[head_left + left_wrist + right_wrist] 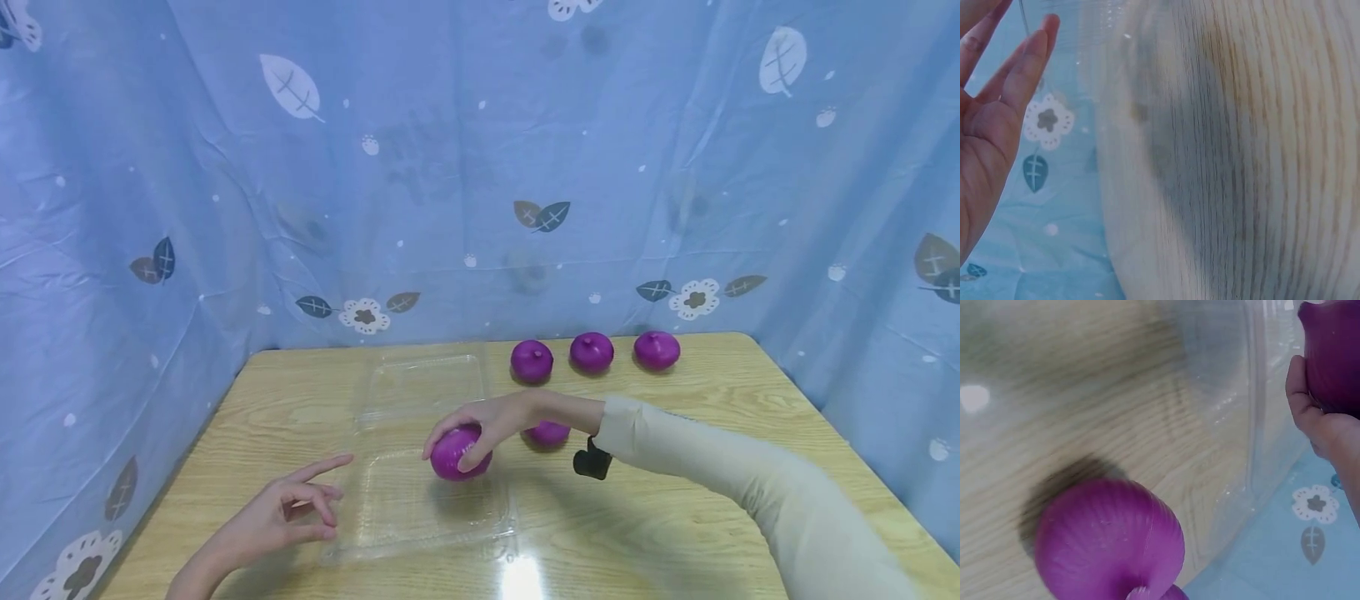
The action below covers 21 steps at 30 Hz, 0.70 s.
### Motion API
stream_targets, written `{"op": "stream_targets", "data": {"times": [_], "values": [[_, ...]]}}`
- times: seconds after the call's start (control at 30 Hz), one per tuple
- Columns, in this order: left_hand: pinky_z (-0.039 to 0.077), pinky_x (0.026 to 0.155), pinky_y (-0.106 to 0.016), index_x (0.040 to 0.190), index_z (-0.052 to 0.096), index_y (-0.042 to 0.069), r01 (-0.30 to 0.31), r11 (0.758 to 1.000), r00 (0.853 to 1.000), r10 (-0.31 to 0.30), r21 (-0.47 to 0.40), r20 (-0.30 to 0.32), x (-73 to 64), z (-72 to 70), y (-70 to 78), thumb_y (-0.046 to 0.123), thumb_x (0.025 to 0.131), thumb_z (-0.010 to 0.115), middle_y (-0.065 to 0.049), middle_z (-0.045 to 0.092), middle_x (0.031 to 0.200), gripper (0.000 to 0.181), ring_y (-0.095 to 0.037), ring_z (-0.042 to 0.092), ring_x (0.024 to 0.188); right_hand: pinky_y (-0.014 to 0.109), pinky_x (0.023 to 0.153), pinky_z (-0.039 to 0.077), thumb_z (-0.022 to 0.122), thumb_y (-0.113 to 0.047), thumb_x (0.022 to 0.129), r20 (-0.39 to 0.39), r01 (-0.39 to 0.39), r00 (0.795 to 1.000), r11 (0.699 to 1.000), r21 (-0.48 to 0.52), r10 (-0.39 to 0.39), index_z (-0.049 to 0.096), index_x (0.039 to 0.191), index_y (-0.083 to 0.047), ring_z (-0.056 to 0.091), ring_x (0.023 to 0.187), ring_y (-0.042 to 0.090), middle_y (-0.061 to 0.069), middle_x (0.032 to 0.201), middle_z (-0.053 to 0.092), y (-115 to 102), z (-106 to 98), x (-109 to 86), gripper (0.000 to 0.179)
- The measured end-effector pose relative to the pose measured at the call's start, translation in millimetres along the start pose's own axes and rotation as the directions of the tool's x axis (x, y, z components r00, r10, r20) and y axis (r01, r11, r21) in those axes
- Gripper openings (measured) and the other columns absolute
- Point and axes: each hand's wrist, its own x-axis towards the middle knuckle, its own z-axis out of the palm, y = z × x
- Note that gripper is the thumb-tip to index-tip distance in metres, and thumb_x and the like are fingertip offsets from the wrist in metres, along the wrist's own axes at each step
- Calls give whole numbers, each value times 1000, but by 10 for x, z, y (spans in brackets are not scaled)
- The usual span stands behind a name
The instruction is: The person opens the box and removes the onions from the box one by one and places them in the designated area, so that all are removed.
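Note:
In the head view my right hand grips a purple onion over the near half of an open clear plastic box. The right wrist view shows the same held onion at its upper right edge, fingers curled round it. To the left of the box, my left hand hovers with its fingers loosely bent and nothing in them; its index finger points toward the box's left side. Under my right wrist another purple onion sits on the table, partly hidden by the arm.
Three more onions stand in a row at the back of the wooden table: one on the left, one in the middle, one on the right. The box's lid half lies folded back. A blue patterned curtain surrounds the table.

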Motion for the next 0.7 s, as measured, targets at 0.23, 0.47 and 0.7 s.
{"op": "stream_targets", "data": {"times": [0.23,0.47,0.7], "values": [[48,95,-20,85,67,12,-31,999,1000,31,-25,-3,-7,3,-3,-4,83,70,0,38,149,16,-21,58,113,29,90,52,64,-20,91,-148,67,986,996,-59,-75,54,136,-15,49,118,9,-5,133,51,-139,104,-336,46],[49,93,-21,84,67,13,-33,999,999,33,-16,-21,-29,19,-3,-4,82,70,-4,39,149,18,-19,59,110,28,86,54,68,-25,90,-296,81,945,977,-200,-139,58,131,-19,50,112,12,-4,125,51,-131,263,-703,42],[49,92,-18,83,67,14,-35,999,999,35,5,-20,-10,18,-11,-2,82,71,-2,39,149,17,-18,59,110,31,90,51,64,-27,93,-411,42,901,970,-240,-141,56,132,-24,41,119,17,-4,130,47,-10,429,-988,40]]}}
